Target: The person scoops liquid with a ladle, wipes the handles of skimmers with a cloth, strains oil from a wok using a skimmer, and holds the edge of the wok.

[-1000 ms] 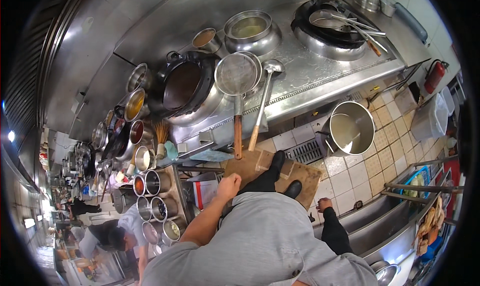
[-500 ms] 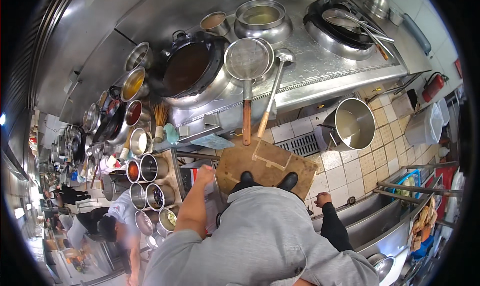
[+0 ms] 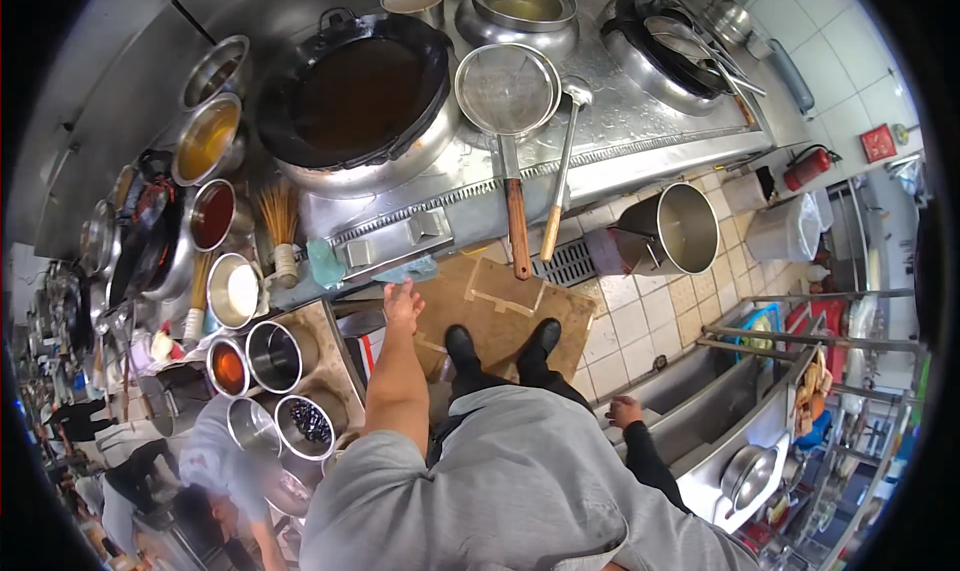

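My left hand (image 3: 403, 306) is held out in front of me, fingers apart, with nothing in it. A thin bluish plastic bag (image 3: 408, 270) lies at the stove's front edge just beyond its fingertips; whether they touch I cannot tell. My right hand (image 3: 625, 412) hangs low at my right side beside the sink (image 3: 720, 391), fingers curled and nothing showing in them. On the stove ahead, a round mesh strainer (image 3: 508, 91) and a ladle (image 3: 566, 156) lie with wooden handles over the front edge. To their left sits a black wok (image 3: 365, 96) of dark liquid.
Left of me a counter holds several metal pots, one with red liquid (image 3: 229, 368). A bamboo brush (image 3: 280, 226) stands by the stove. A tall metal pot (image 3: 688, 229) is on the tiled floor at right. A co-worker (image 3: 225, 461) bends at lower left.
The view has moved nearer the stove and shifted left. My left hand has gone from closed to fingers apart and reaches further forward. My right hand still hangs low.
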{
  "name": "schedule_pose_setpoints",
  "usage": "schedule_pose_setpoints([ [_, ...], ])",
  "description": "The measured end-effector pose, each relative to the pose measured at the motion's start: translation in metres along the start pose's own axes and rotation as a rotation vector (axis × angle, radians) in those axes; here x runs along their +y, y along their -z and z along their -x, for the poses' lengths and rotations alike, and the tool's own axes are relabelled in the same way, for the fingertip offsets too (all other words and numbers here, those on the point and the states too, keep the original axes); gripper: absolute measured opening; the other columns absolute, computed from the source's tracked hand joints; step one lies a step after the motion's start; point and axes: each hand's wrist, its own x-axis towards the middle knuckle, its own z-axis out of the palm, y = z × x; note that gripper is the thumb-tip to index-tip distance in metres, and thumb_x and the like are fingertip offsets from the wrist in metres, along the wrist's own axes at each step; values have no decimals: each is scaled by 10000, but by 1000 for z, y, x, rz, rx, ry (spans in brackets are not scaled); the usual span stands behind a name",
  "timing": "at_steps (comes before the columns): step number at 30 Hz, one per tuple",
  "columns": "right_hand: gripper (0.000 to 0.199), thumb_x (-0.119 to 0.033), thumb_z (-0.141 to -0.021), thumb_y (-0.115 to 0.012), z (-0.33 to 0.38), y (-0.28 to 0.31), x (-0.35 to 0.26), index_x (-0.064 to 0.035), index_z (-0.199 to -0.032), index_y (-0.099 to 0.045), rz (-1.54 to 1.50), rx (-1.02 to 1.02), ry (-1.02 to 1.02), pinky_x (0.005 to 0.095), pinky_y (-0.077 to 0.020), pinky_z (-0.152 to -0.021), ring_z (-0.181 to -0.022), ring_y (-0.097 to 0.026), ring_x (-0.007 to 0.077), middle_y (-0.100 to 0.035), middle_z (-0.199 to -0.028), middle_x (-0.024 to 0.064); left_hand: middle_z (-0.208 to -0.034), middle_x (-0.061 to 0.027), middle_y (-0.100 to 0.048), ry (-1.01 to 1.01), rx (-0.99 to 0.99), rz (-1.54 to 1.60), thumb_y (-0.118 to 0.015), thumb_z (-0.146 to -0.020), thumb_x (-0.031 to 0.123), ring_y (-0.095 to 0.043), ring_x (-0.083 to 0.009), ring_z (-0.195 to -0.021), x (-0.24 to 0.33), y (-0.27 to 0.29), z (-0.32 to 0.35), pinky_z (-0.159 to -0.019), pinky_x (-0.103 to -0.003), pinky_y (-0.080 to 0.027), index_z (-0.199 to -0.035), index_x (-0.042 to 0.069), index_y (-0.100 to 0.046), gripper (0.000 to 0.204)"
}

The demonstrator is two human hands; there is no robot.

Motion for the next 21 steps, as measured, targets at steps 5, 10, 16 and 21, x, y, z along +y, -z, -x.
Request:
schedule_pose_setpoints([
  [5, 201, -181, -910, -585, 42, -26, 20, -77, -1037, -701, 392, -107, 40, 433, -570, -617, -717, -697, 247, -694, -886, 97, -1135, 30, -577, -91, 65, 87, -759, -898, 313, -542, -136, -922, -22, 1, 4, -677, -331, -529, -1353, 251, -437, 560],
  [10, 273, -314, -794, -633, 34, -16, 17, -166, -987, -757, 845, -219, 303, 393, -546, -913, -1059, -657, 288, -697, -1159, 86, -1129, 33, -590, -127, -12, 88, -742, -911, 296, -543, -126, -933, -14, 25, -11, -706, -322, -509, -1338, 209, -488, 504],
  [16, 332, -181, -906, -615, 46, -50, -88, -4, -1186, -633, 491, -98, 202, 333, -562, -600, -731, -724, 217, -725, -911, 116, -1211, -118, -676, -129, -311, -655, -762, -832, 382, -630, -275, -1095, -52, 61, -15, -936, -401, -480, -1269, 67, -636, 553],
  [21, 359, -150, -934, -577, 63, -78, -129, 4, -1258, -580, 317, -36, 311, 325, -527, -587, -724, -694, 189, -703, -896, 87, -1295, -103, -636, 82, -726, -898, -765, -854, 427, -586, -234, -1161, -119, 115, 21, -1009, -381, -446, -1355, 3, -568, 685],
])
